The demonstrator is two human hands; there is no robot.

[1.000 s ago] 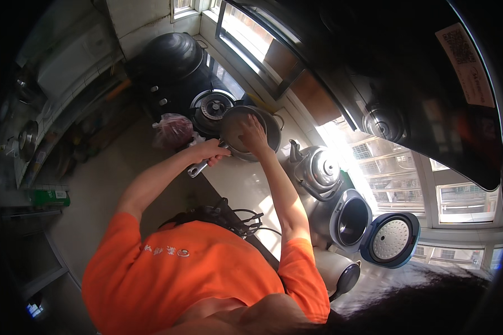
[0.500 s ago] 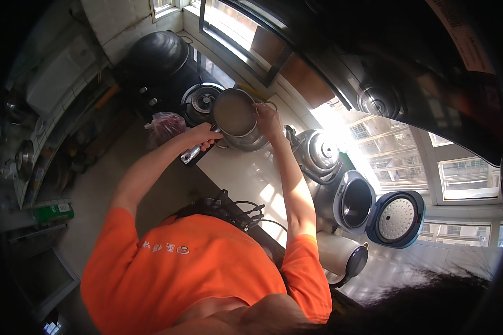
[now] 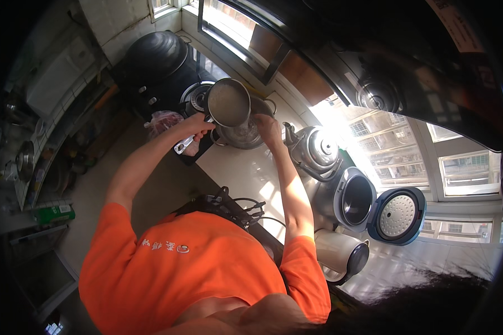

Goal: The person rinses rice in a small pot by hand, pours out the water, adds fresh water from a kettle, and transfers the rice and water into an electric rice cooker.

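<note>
Since the last look, the pan [image 3: 228, 103] is moving left, away from my right hand [image 3: 267, 128]. From far off, I am keeping my left hand [image 3: 197, 126] closed around its gray handle [image 3: 183, 147]. My right hand is bending its fingers at the big pot [image 3: 239, 142]; I cannot tell if they are holding anything. The pan is hiding part of the pot and part of the burner [image 3: 194, 100]. A shiny kettle [image 3: 320, 148] is standing to the right, beside the open rice cooker [image 3: 334, 196].

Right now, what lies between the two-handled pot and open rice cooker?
In the head view, the silver kettle; the right forearm also crosses there, nearer the pot.
</note>
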